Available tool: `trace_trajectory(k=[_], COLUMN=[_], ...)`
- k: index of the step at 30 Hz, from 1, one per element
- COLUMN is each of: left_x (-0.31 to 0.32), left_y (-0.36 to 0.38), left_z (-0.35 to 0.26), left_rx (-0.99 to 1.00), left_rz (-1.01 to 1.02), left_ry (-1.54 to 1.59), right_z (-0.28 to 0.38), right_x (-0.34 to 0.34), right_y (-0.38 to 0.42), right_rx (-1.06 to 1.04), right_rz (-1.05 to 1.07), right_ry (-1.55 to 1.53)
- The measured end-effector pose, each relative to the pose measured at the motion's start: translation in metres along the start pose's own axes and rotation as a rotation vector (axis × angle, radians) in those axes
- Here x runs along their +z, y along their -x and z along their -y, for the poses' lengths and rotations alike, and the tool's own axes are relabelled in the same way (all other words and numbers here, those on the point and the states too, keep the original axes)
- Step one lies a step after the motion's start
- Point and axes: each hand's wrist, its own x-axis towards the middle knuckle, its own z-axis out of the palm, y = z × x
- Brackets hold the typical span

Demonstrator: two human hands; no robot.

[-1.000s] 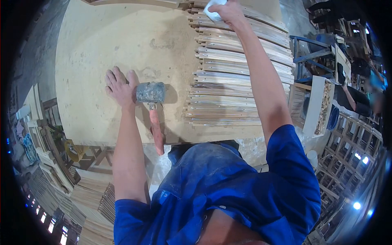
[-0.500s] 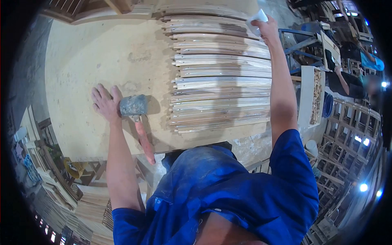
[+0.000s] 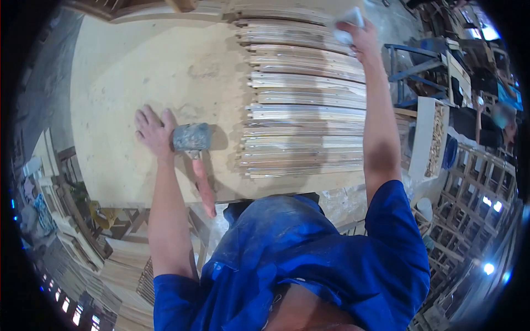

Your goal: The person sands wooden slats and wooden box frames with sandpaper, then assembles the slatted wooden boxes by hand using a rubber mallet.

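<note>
My left hand (image 3: 156, 131) rests flat on the wooden tabletop (image 3: 138, 66), fingers spread, holding nothing. Just beside it lies a mallet (image 3: 192, 137) with a grey, worn head and a reddish handle that reaches past the table's near edge. At the far right, my right hand (image 3: 362, 41) is closed around a white squeeze bottle (image 3: 346, 36), blurred by motion. The bottle is above the far end of a row of slender wooden strips (image 3: 306, 113), laid side by side. Shiny, clear lines run along the strips.
A slatted wooden piece (image 3: 110, 6) stands at the far left edge of the table. On the right are a blue metal frame (image 3: 419, 67) and a pale box (image 3: 422, 135) of small wood pieces. Another person (image 3: 488, 124) is beyond them. Wooden racks (image 3: 469, 187) stand at lower right.
The view has shifted slightly, so the table and mallet appear further right. My right hand keeps hold of the bottle near the strips' far end. The left hand still rests on the table.
</note>
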Motion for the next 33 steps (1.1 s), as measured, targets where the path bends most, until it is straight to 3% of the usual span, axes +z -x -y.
trace_trajectory(k=[2,4,8,10,17,26,30,33], left_x=[0.001,0.003,0.002,0.004,0.001,0.002,0.003,-0.006], left_y=[-0.001,-0.001,-0.002,-0.002,-0.002,0.000,0.000,0.000], left_z=[0.002,0.003,0.006,0.007,0.005,0.003,0.002,-0.005], left_rx=[-0.001,-0.004,-0.026,-0.027,-0.043,-0.012,-0.011,-0.034], left_rz=[-0.008,0.007,0.022,0.052,0.088,0.047,0.040,0.074], left_ry=[0.010,0.045,0.075,0.086,0.073,0.040,0.022,0.009], right_z=[0.025,0.014,0.007,0.000,-0.018,-0.046,-0.048,-0.028], right_x=[0.064,0.119,0.183,0.187,0.068,-0.101,-0.117,-0.079], right_y=[0.012,-0.007,-0.016,-0.029,-0.022,-0.033,-0.028,-0.017], right_rx=[-0.034,-0.093,-0.280,-0.372,-0.195,-0.100,-0.011,-0.029], right_rz=[0.061,0.153,0.209,0.135,0.052,-0.239,-0.287,-0.215], right_ry=[-0.084,0.020,0.109,0.553,0.113,0.487,0.455,0.258])
